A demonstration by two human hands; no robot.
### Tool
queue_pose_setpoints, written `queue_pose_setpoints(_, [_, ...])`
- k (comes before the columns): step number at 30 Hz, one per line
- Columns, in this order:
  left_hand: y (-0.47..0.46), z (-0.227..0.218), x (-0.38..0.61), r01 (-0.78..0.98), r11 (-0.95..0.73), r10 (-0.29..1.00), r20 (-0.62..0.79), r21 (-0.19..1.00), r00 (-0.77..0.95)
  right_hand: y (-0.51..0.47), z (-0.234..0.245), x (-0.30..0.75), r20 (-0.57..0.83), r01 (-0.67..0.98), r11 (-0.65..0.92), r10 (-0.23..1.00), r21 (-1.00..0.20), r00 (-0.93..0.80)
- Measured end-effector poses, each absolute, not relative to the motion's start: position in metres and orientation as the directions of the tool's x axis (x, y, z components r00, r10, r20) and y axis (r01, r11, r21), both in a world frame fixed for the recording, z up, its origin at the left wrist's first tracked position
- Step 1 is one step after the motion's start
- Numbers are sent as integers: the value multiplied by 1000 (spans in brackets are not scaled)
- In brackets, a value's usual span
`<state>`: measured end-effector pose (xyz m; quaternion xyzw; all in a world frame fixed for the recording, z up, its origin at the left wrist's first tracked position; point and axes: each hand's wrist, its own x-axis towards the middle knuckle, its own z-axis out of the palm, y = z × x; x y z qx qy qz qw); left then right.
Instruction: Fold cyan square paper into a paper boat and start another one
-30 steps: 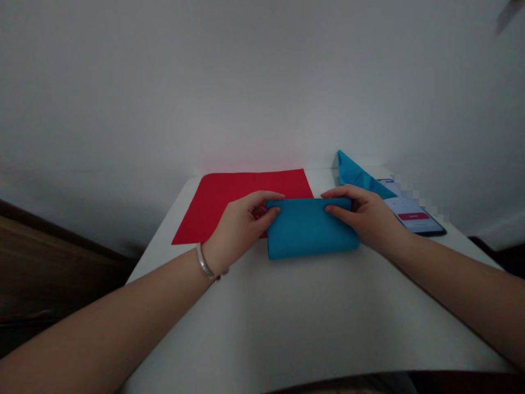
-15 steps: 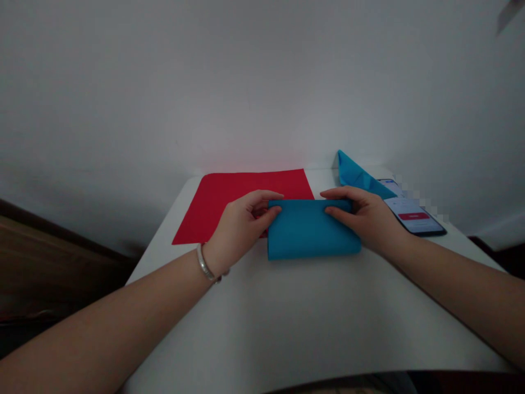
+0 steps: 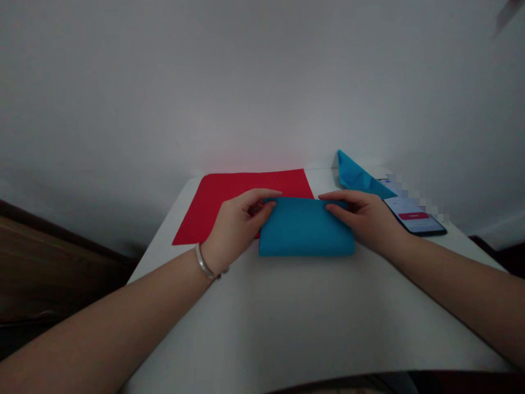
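Observation:
A folded sheet of blue paper (image 3: pixel 305 230) is held between my two hands over the white table, its rounded fold facing me. My left hand (image 3: pixel 241 219) pinches the paper's upper left corner, thumb in front and fingers behind. At the upper right corner, my right hand (image 3: pixel 361 213) grips it in the same way. Behind the left hand lies a flat sheet of red paper (image 3: pixel 229 191), partly covered by that hand and the blue paper.
A folded blue paper piece (image 3: pixel 359 178) stands at the back right near the wall, overlapping a phone (image 3: pixel 414 216) with a lit screen. The white table (image 3: pixel 311 317) meets the wall (image 3: pixel 254 82) behind. Brown wooden furniture (image 3: pixel 53 257) is at the left.
The folded blue paper has shifted slightly left and turned a little, with both hands still on its upper corners. The red paper, phone and other blue piece have stayed put.

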<state>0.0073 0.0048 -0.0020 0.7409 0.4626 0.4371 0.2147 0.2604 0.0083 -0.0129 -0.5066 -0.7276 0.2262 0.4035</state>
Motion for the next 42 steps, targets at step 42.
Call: queue_pose_setpoints(42, [28, -9, -4, 814, -577, 763, 405, 76, 503, 32, -16, 269, 398, 835, 475, 848, -278, -350])
